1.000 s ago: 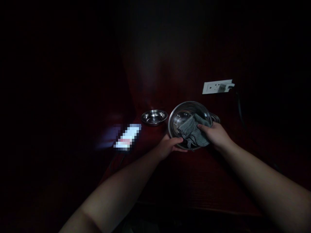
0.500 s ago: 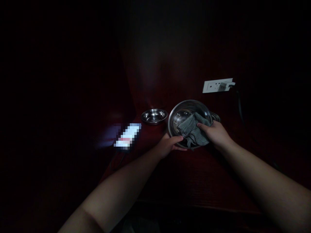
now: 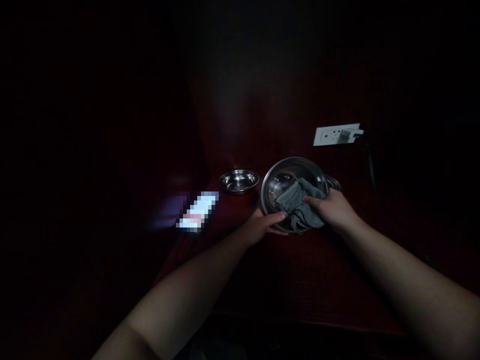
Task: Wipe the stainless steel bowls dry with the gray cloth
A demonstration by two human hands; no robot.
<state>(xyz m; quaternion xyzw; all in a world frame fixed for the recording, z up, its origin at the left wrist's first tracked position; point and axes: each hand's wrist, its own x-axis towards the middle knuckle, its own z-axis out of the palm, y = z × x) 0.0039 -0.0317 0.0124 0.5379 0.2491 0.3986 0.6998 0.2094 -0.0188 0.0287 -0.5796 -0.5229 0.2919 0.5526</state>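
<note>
A shiny metal bowl (image 3: 275, 187) is held up, tilted with its inside facing me. My left hand (image 3: 261, 226) grips its lower left rim, thumb inside and fingers underneath. A grey-green cloth (image 3: 302, 202) lies bunched over the bowl's lower right inside. My right hand (image 3: 333, 206) is closed on the cloth at the right rim, thumb on top; its other fingers are hidden behind the bowl and cloth.
On the dark red table (image 3: 285, 280) a shallow metal dish (image 3: 239, 181) stands left of the bowl. Another metal rim (image 3: 333, 183) peeks out behind my right hand. A lit phone (image 3: 197, 212) with a cable is at left. A wall socket (image 3: 337, 134) holds a plug.
Both hands keep their hold on the bowl and cloth. The cloth's folds have shifted slightly inside the bowl, and the whole view has moved a little.
</note>
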